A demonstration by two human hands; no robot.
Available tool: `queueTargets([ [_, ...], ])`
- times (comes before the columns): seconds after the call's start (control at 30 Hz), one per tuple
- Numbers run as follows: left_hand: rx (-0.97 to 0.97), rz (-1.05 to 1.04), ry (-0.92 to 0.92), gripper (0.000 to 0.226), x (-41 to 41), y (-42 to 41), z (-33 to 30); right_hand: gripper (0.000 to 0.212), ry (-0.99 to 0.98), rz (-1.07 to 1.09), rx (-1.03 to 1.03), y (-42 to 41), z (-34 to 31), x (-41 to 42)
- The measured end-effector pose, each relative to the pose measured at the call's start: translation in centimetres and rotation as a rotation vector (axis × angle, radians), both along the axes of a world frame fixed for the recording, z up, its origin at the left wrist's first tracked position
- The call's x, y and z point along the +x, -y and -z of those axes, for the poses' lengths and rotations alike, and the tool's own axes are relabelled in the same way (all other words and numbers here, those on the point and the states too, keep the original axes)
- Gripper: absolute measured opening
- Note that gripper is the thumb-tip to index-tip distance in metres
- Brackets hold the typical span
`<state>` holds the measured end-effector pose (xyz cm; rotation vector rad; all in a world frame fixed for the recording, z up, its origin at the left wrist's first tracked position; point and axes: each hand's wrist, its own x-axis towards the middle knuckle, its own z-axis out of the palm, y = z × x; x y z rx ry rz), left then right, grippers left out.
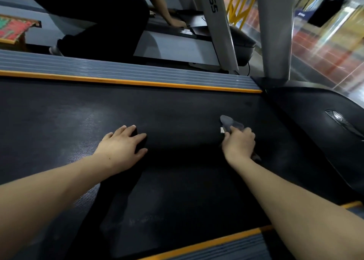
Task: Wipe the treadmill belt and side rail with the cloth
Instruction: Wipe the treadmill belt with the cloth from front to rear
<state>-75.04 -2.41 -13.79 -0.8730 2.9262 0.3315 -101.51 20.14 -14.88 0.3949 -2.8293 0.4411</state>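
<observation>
The left hand (pixel 123 141) lay flat with fingers spread on the treadmill belt (pixel 177 191), a dark, finely textured rubber surface running left to right across the view. To its right, the right hand (pixel 239 143) clutched a crumpled grey cloth (pixel 229 122), pressing it onto the belt near the front hood. The ribbed grey side rail (pixel 137 73), orange-edged, lay beyond both hands, so reaching it probably meant pushing the cloth forward.

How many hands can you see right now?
3: the left hand flat on the belt, the right hand gripping the cloth, another person's hand on the neighbouring treadmill. Others may be hidden.
</observation>
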Motion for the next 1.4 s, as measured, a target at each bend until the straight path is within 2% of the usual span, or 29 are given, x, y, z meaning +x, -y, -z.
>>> queueTargets([
  [0.1,0.024,0.011,0.014,0.064,0.0,0.3,-0.3,0.030,0.018,-0.131,-0.057,5.2,0.2,6.0],
  [0.2,0.024,0.012,0.001,0.068,0.4,0.4,0.1,0.032,-0.049,-0.473,-0.045,9.0,1.4,12.4],
  [0.3,0.019,-0.001,-0.009,0.066,0.4,0.2,0.0,0.035,-0.083,-0.703,-0.024,8.1,0.8,11.2],
  [0.37,-0.010,0.006,-0.028,0.064,0.2,-0.2,-0.3,0.034,-0.148,-0.662,0.063,5.0,0.9,7.0],
  [0.47,-0.032,0.021,-0.053,0.060,-0.1,-1.2,-0.4,0.035,-0.128,-0.294,0.055,-1.6,0.8,-0.3],
  [0.53,-0.015,0.002,-0.057,0.061,-0.2,-1.8,-0.3,0.038,-0.061,-0.060,0.025,-4.1,0.7,-1.9],
  [0.6,0.007,-0.009,-0.044,0.063,-0.4,-1.8,-0.2,0.038,-0.018,0.011,0.039,-3.1,0.9,-0.6],
  [0.7,0.018,-0.008,-0.025,0.064,-0.1,-1.5,-0.4,0.032,0.003,-0.110,-0.012,1.9,0.7,5.1],
  [0.83,-0.024,-0.018,-0.019,0.061,1.0,-1.8,-0.8,0.036,-0.004,-0.434,-0.055,7.8,1.4,13.9],
  [0.93,-0.040,-0.005,-0.010,0.059,1.8,-2.0,-0.8,0.037,-0.008,-0.622,-0.035,6.7,1.0,12.5],
  [1.0,-0.016,-0.007,-0.012,0.060,1.9,-2.0,-0.7,0.033,-0.080,-0.569,0.020,3.4,1.2,8.7],
  [1.13,0.015,-0.005,-0.011,0.061,1.8,-2.3,-0.4,0.037,-0.006,-0.070,0.009,-3.4,0.6,2.1],
  [1.2,0.023,-0.002,-0.003,0.062,1.8,-2.3,-0.2,0.035,0.033,0.050,0.000,-2.9,0.7,2.8],
  [1.27,0.011,0.009,0.022,0.062,1.8,-2.2,-0.4,0.030,0.024,0.014,-0.028,0.3,1.0,6.0],
  [1.4,-0.056,0.069,0.090,0.060,2.2,-2.6,-1.4,0.031,-0.023,-0.364,-0.047,7.2,1.6,14.0],
])
